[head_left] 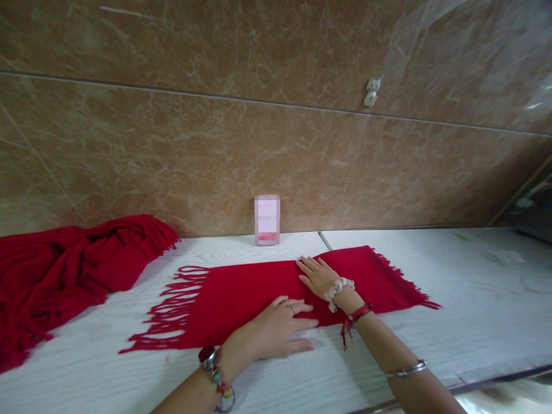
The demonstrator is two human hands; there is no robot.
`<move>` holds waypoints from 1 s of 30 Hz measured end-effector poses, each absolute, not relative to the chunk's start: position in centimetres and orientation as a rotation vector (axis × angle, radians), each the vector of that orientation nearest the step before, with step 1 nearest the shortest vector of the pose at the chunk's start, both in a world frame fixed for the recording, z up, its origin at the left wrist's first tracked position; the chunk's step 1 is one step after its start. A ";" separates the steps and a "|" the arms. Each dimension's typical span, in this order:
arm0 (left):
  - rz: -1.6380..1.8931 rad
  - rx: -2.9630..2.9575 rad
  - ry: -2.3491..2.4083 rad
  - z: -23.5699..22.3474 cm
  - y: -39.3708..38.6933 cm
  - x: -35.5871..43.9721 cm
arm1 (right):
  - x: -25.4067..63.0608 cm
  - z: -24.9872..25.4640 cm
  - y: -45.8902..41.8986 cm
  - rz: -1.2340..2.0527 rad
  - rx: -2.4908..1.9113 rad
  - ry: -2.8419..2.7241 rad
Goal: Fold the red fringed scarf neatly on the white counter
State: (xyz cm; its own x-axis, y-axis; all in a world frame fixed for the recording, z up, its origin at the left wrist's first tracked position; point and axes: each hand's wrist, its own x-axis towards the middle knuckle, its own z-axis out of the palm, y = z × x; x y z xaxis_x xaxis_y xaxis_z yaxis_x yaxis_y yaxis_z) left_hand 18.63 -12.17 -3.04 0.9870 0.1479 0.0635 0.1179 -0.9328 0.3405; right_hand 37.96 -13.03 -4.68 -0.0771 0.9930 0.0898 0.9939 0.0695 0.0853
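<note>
A red fringed scarf lies flattened in a long strip on the white wood-grain table, its loose tassels spread at the left end and a shorter fringe at the right. My left hand rests at the scarf's near edge, fingers stretched to the right, a ring on one finger. Farther back, my right hand lies flat on the middle of the scarf with its fingers extended. Neither hand grips the cloth. Bracelets circle both wrists, and a pale scrunchie is on the right one.
A second red scarf lies crumpled at the left. A phone leans upright against the brown marbled wall. On the wall is a small white cat-shaped hook. The table's front edge runs along the lower right.
</note>
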 end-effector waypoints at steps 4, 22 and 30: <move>0.194 2.757 0.130 -3.0 -11.7 18.6 | 38.2 -3.4 -14.0 -0.228 -2.180 -2.194; -0.104 2.586 0.176 0.1 -9.3 16.1 | 39.1 -1.8 -15.7 0.282 -2.358 -2.144; 0.252 2.721 0.403 -2.3 -9.6 18.5 | 38.9 -1.5 -15.8 0.322 -2.355 -2.124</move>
